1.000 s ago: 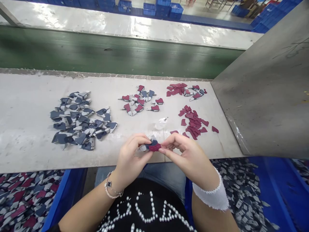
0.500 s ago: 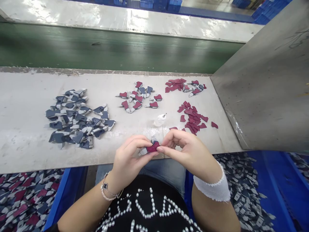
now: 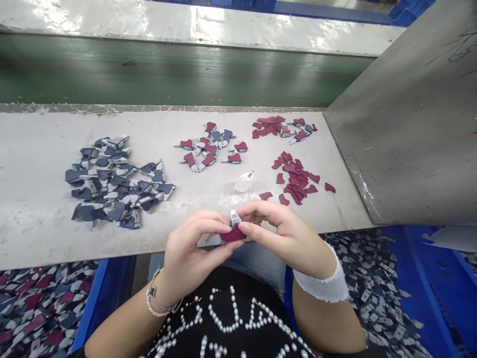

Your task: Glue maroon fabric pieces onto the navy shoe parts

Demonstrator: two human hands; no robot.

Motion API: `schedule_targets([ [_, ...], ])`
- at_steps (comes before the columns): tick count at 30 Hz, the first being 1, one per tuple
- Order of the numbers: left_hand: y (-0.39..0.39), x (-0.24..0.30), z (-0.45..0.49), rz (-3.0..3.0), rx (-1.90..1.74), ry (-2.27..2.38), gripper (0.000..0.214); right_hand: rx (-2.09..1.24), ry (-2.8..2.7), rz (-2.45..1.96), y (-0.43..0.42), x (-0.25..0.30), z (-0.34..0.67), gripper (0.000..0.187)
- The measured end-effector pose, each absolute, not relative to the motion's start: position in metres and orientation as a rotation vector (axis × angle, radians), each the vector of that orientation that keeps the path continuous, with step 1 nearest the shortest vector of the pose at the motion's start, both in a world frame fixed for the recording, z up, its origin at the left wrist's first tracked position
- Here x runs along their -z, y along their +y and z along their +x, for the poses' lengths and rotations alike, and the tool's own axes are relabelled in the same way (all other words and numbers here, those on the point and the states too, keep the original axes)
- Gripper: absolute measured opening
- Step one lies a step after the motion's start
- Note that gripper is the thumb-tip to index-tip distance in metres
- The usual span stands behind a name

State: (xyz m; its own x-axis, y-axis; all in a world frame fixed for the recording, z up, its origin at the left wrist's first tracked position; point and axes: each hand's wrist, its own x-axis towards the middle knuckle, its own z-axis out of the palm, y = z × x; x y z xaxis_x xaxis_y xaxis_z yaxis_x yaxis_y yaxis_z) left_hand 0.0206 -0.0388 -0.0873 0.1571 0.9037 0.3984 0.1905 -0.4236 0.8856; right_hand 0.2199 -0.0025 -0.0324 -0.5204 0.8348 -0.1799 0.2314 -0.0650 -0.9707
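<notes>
Between my hands, over the front edge of the table, is a small grey and navy plastic part with a maroon piece [image 3: 234, 234] lying on its face. My left hand [image 3: 197, 248] pinches the part from the left, fingers above and thumb below. My right hand [image 3: 278, 228] is closed at its right end, the thumb pressed on the maroon piece's corner. Just beyond the hands stands a small white bottle [image 3: 243, 182] with a thin tip. Loose maroon pieces [image 3: 297, 179] lie past my right hand. A group of parts, mostly maroon-faced [image 3: 209, 149], sits farther back.
A heap of navy and grey parts [image 3: 119, 181] covers the table's left side. More maroon pieces [image 3: 267, 126] lie at the back right. A metal panel [image 3: 410, 124] rises on the right. Blue bins full of parts flank my lap, and a green belt [image 3: 167, 74] runs behind the table.
My right thumb has shifted onto the maroon piece's upper right corner, and the held part has turned slightly. The whole view has moved a little; the table piles stay as they were.
</notes>
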Motion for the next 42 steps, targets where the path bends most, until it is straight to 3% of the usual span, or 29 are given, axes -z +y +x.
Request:
schedule_targets([
  [10, -0.041, 0.085, 0.024, 1.624, -1.376, 1.043, 0.032, -1.205, -2.036, -1.192, -0.016, 0.024, 0.219, 0.008],
  [21, -0.045, 0.088, 0.023, 1.652, -1.463, 1.067, 0.031, -0.901, -2.219, -1.178, -0.035, 0.021, 0.210, 0.025],
  [26, -0.041, 0.086, 0.025, 1.429, -1.173, 1.099, 0.031, -0.821, -2.318, -1.228, -0.032, 0.022, 0.208, 0.029],
  [29, -0.041, 0.085, 0.023, 1.590, -1.054, 1.173, 0.025, -0.744, -2.400, -1.215, -0.033, 0.023, 0.207, 0.034],
  [42, -0.042, 0.079, 0.028, 2.060, -1.223, 1.137, 0.019, -0.779, -2.393, -1.056, -0.032, 0.022, 0.222, 0.029],
])
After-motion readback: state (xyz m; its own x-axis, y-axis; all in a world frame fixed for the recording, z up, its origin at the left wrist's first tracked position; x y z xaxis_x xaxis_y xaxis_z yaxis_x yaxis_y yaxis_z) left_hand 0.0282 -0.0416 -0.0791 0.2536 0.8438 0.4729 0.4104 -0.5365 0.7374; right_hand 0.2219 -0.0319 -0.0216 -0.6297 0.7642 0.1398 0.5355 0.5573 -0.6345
